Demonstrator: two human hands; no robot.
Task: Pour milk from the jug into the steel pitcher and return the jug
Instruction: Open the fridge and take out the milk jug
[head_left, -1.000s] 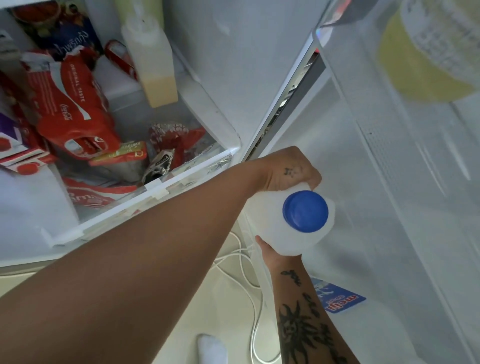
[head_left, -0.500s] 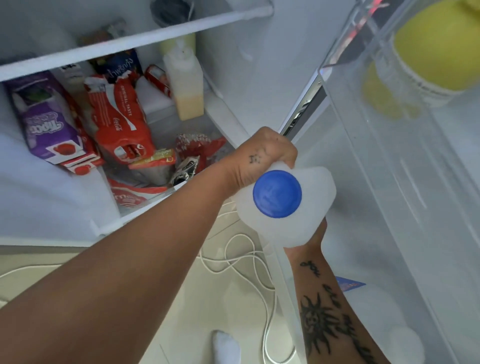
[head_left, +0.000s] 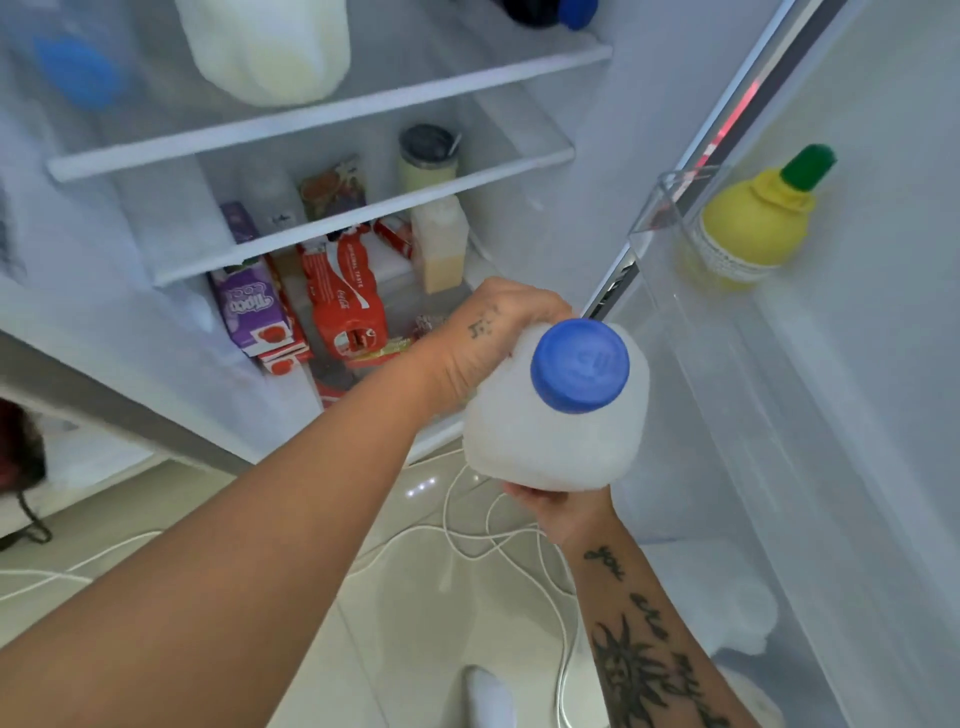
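While the fridge (head_left: 597, 197) stands open, left hand (head_left: 496, 340) clenches the capped jug (head_left: 550, 447) up top; right hand (head_left: 553, 503) props its base to share the weight, fingers hidden, can't tell.

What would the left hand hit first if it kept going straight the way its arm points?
Probably the clear door shelf holding the yellow lemon bottle, beyond the left hand gripping the milk jug; depth is unclear.

Open white fridge (head_left: 519, 67), stocked shelves; glossy cream tile floor (head_left: 415, 613), white cable (head_left: 498, 535).
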